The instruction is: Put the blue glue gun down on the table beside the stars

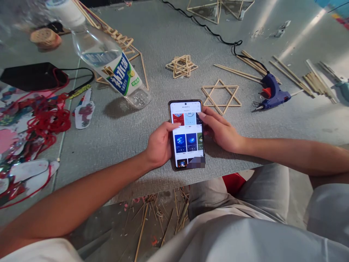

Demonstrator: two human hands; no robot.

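Observation:
A smartphone [188,142] with a lit screen of small picture tiles is held upright between my two hands over the table's front edge. My left hand [160,143] grips its left side, the thumb lying over the screen. On the other side my right hand [220,129] holds the upper right edge, its thumb at the screen's rim and its other fingers partly hidden behind. Just beyond the phone lie a flat six-pointed star of wooden sticks [221,86] and a smaller layered stick star [181,66].
A plastic bottle [109,65] stands left of the stars. At right are a blue glue gun [274,92], loose sticks [291,76] and pliers [342,85]. Red cords [58,114] and paper cutouts [84,112] crowd the left. A black cable [207,27] crosses the back.

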